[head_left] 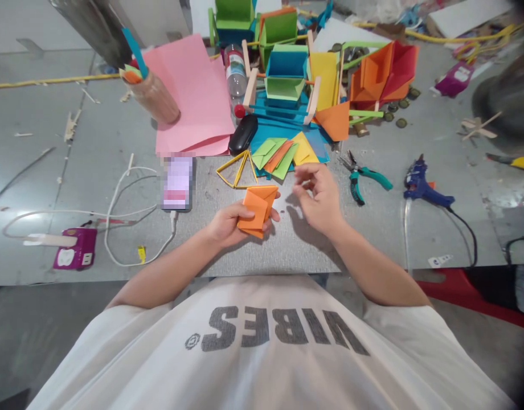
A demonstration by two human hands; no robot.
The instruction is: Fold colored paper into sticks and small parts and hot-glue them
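My left hand [225,223] is closed on a folded orange paper piece [257,209], thumb on top and fingertips showing past its right edge. To the right, my right hand [319,196] hovers over the table with its fingers loosely bent and apart, and I see nothing in it. Just beyond its fingertips lies a yellow folded paper [303,149]. Beside that are several green folded papers [268,151] with an orange one [281,156] among them. A yellow triangular frame [235,171] rests left of these papers.
Pliers [362,177] and a blue glue gun [428,185] lie on the right. A charging phone [177,183], pink paper sheets [193,97] and a black case [243,134] are on the left. Behind stand a plastic bottle [236,77] and a paper-and-stick model [286,71].
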